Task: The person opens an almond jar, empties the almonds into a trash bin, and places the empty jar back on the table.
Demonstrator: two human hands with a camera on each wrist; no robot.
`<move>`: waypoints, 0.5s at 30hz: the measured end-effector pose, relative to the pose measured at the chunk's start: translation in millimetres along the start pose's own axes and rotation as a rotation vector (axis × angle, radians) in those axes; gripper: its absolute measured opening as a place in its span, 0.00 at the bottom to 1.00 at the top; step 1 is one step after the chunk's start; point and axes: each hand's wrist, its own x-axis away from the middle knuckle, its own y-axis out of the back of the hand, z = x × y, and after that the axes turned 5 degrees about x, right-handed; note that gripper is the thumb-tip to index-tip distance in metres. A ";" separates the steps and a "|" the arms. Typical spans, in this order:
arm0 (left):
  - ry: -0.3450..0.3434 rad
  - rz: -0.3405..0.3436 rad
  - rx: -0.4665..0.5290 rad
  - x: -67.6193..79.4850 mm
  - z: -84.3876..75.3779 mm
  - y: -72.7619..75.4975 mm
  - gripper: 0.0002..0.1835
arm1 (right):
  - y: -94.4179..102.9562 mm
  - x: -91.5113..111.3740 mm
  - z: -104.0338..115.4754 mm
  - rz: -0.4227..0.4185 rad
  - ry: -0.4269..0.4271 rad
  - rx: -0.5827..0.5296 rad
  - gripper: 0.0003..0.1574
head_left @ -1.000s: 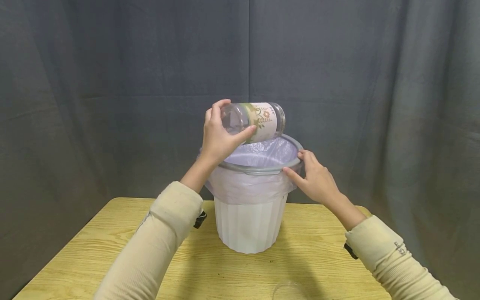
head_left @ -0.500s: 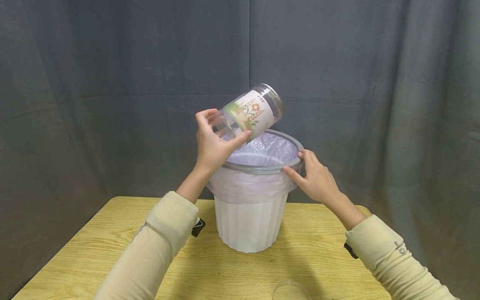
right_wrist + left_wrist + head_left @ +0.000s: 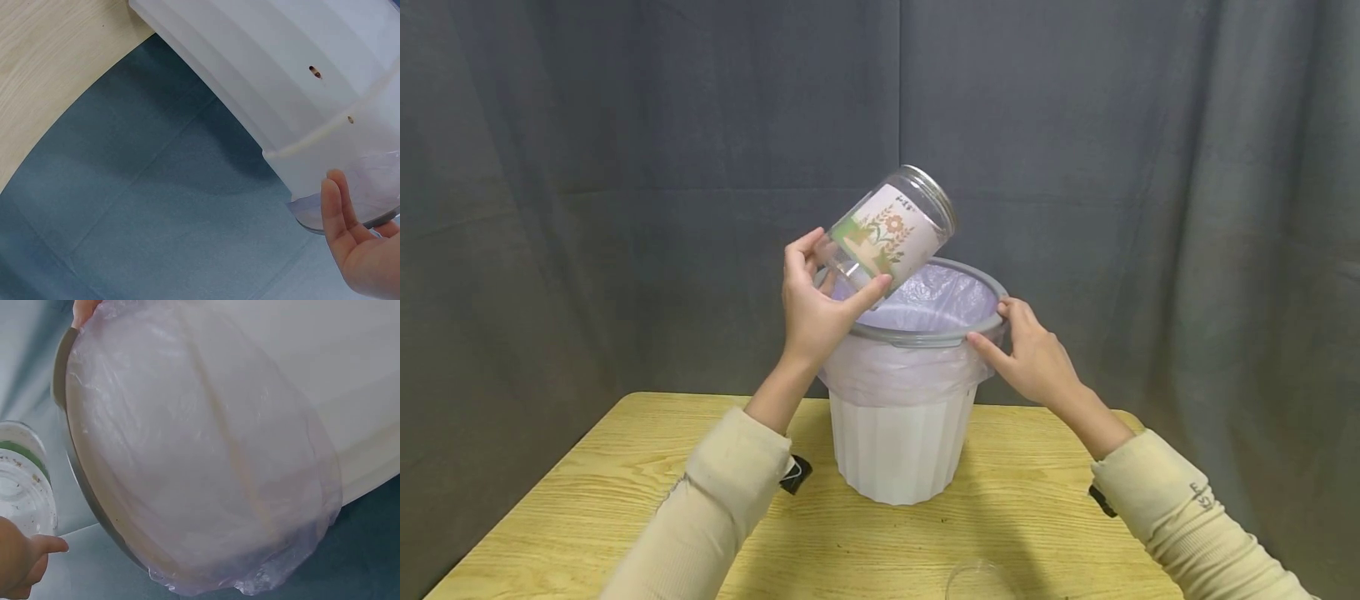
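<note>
My left hand (image 3: 820,312) grips a clear jar (image 3: 898,225) round its base end. The jar bears a white label with an orange flower and is tilted, its silver-rimmed end up and to the right, over a lined trash can (image 3: 895,454). In the left wrist view the jar's base (image 3: 22,494) shows dark specks beside the left hand (image 3: 22,559). My right hand (image 3: 1033,354) holds the can's grey rim (image 3: 917,340) at the right. Some of its fingers (image 3: 333,206) lie along the outside of the can in the right wrist view.
A translucent lilac bag (image 3: 902,375) lines the can and folds over its rim. The can stands on a yellow wood-grain table (image 3: 647,492). Near the table's front lies a clear round piece (image 3: 981,579), partly cut off. A grey curtain (image 3: 700,167) hangs behind.
The jar has gone from nearly level to tilted, its silver-rimmed end rising, and my left hand has shifted left and down with it. My right hand stays at the rim.
</note>
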 end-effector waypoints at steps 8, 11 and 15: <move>0.098 -0.064 0.161 8.6 -2.1 2.1 0.39 | 0.1 0.4 0.1 0.003 -0.001 -0.002 0.45; 0.134 -0.092 0.152 12.2 -1.8 4.6 0.39 | -0.1 0.9 -0.1 0.011 -0.006 -0.001 0.45; 0.155 -0.099 0.183 16.2 -1.3 7.1 0.37 | 0.3 1.3 -0.1 0.015 -0.013 -0.007 0.45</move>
